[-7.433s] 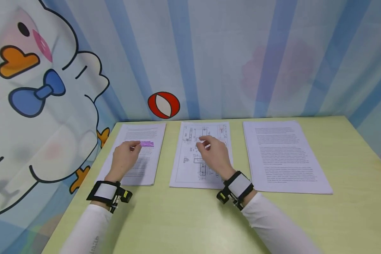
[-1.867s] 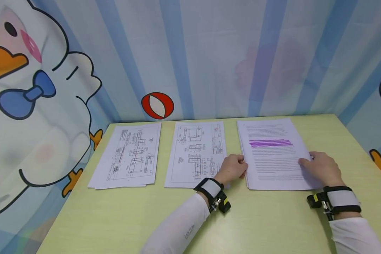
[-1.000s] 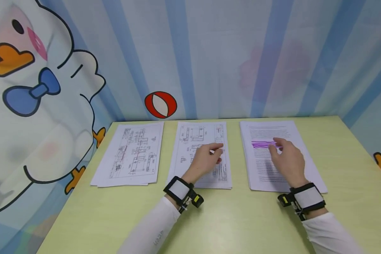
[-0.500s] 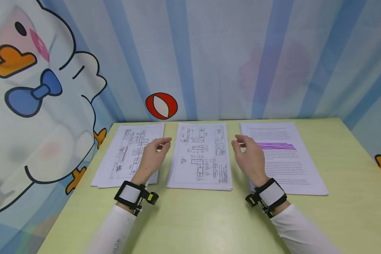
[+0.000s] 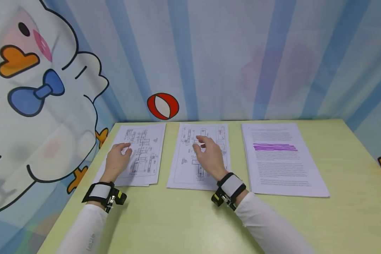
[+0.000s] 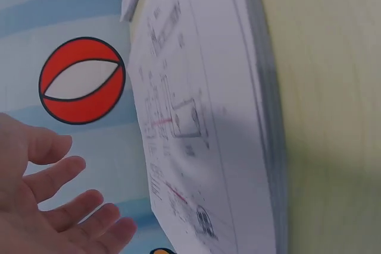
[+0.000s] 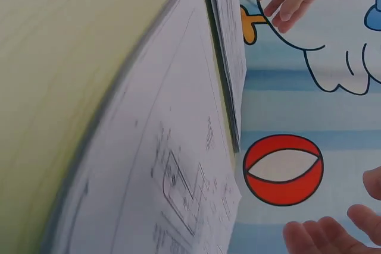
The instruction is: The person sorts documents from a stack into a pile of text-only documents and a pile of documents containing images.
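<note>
My left hand (image 5: pixel 117 160) hovers over the left paper stack (image 5: pixel 149 169), whose top sheet carries a technical drawing turned sideways; an under-sheet peeks out at its front edge. Over the middle stack (image 5: pixel 181 180), also topped by a drawing, hangs my right hand (image 5: pixel 209 157). Both hands hold nothing, with fingers loosely bent and thumbs apart from them. In the left wrist view the left fingers (image 6: pixel 65 212) are raised off the drawing sheet (image 6: pixel 232 135). The right stack (image 5: pixel 282 169) shows printed text with a purple scribbled band across it, and no hand is near it.
The pale yellow-green table (image 5: pixel 165 218) extends in front of the stacks and to their right. A blue striped curtain (image 5: pixel 222 63) with a printed red ball (image 5: pixel 163 106) and a cartoon bird stands right behind the table's back edge.
Both hands have left the right stack's sides and moved left. Compared with the oldest frame, the purple-marked text sheet now tops the right stack, and a drawing tops the left one.
</note>
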The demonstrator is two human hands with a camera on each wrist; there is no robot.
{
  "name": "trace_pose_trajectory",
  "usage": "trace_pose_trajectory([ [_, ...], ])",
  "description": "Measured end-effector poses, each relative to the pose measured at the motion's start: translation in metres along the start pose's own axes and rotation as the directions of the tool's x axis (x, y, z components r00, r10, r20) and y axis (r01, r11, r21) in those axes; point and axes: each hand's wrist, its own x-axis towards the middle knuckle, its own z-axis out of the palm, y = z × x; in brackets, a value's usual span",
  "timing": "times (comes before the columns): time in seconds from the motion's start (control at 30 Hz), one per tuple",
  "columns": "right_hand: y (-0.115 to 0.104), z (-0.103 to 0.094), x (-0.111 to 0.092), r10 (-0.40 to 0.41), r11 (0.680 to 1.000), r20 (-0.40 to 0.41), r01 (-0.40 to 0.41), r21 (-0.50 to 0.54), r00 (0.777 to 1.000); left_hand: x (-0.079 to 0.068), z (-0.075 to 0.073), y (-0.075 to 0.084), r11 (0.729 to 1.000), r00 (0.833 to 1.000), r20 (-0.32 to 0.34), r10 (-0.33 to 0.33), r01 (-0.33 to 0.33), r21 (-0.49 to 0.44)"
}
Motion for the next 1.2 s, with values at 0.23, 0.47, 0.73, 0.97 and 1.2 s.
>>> trace_pose_trajectory([
  [0.23,-0.012,0.037,0.0,0.026,0.995,0.192,-0.044,0.088,0.981,0.0,-0.006,-0.025,0.993,0.993,0.08,-0.085,0.078,0.086],
  [0.47,-0.025,0.069,-0.008,0.05,0.982,0.403,-0.119,0.146,0.914,0.002,-0.002,-0.048,0.985,0.975,0.153,-0.163,0.151,0.088],
  [0.73,-0.032,0.092,-0.014,0.094,0.941,0.528,-0.249,0.23,0.844,0.006,0.002,-0.056,0.975,0.958,0.185,-0.218,0.203,0.094],
  [0.97,-0.033,0.105,-0.01,0.186,0.831,0.538,-0.423,0.36,0.822,0.006,0.003,-0.053,0.975,0.953,0.215,-0.215,0.198,0.096],
  [1.2,-0.034,0.109,-0.008,0.276,0.603,0.562,-0.596,0.53,0.78,0.004,0.007,-0.053,0.971,0.949,0.213,-0.231,0.212,0.109],
])
